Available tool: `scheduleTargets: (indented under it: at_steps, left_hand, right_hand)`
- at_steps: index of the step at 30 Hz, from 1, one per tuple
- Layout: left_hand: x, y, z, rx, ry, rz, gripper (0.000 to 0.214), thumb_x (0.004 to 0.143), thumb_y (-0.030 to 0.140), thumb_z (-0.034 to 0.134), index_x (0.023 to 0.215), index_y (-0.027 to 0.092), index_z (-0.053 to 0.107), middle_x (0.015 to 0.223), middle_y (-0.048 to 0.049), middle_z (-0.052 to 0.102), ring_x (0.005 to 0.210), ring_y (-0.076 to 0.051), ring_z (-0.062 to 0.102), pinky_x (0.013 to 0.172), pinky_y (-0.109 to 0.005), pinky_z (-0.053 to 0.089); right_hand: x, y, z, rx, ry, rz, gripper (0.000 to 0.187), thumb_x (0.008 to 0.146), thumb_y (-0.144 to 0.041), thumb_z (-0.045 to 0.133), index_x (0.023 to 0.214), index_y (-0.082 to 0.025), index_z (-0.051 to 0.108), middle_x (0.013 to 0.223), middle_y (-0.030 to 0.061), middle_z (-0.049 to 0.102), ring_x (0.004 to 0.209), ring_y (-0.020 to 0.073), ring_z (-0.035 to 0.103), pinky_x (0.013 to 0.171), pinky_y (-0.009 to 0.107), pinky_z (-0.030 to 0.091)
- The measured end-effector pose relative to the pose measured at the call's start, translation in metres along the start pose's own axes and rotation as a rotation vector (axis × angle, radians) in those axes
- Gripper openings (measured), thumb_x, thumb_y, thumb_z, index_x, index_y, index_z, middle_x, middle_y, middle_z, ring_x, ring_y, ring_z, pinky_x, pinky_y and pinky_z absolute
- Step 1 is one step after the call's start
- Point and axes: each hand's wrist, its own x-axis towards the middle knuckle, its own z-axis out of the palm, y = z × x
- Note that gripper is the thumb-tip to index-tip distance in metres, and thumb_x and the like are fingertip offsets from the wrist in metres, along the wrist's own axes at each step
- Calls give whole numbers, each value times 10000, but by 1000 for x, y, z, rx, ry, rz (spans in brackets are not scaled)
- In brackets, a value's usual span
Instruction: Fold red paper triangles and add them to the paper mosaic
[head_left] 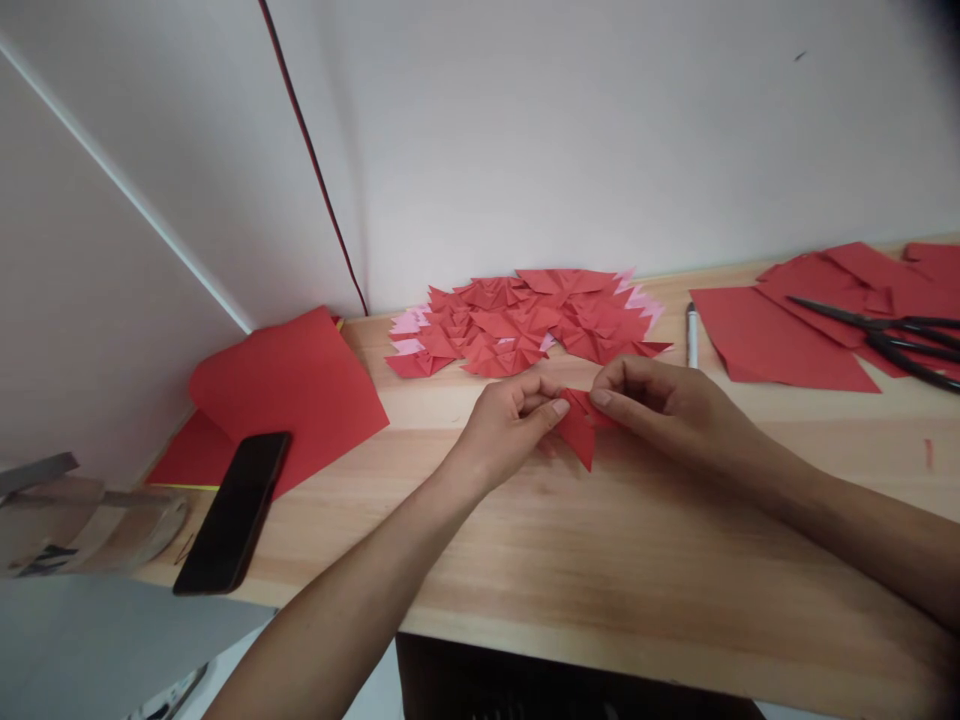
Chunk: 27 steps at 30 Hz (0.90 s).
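A small folded piece of red paper (579,432) is held just above the wooden table, pinched from both sides. My left hand (517,420) grips its left edge between thumb and fingers. On the opposite side, my right hand (660,400) pinches the upper right part, and its fingers hide some of that end. One pointed corner of the paper hangs down between the hands. Just behind them lies a pile of folded red paper pieces (517,320), with some pink ones showing at its left and right ends.
Large red sheets (300,390) lie at the left, with a black phone (236,510) on them. A white marker (692,338) sits right of the pile. Farther right, black scissors (892,330) rest on cut red paper (780,335). The wall (562,130) borders the wooden table (525,560).
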Motion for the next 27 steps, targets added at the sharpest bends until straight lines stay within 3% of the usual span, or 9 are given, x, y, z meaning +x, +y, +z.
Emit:
scheduleTargets:
  at_steps: [7,18,27]
  left_hand:
    - [0,1,0,-70,7,-41,143,796,268,677,846,137,647,688,-17,659,555,-112,601,525,-220,499]
    - [-3,5,-1,-69,-50,-77,231,844,326,638,879,103,688,750,-77,696,663,-159,664,613,-259,526]
    - [-4,7,-1,-78,-25,-70,229,829,308,689,937,107,713,787,-82,728,704,-158,689,656,-246,523]
  right_hand:
    - [1,-6,1,97,-22,46,298,833,-499,627,729,-223,587,652,-17,538,581,131,454,515,266,344]
    - [3,-4,-1,339,-116,183,281,837,-467,644,709,-229,565,610,-37,495,513,101,430,474,254,322]
    - [4,4,-1,389,-133,168,274,844,-474,644,720,-242,569,604,-33,465,510,114,389,471,271,277]
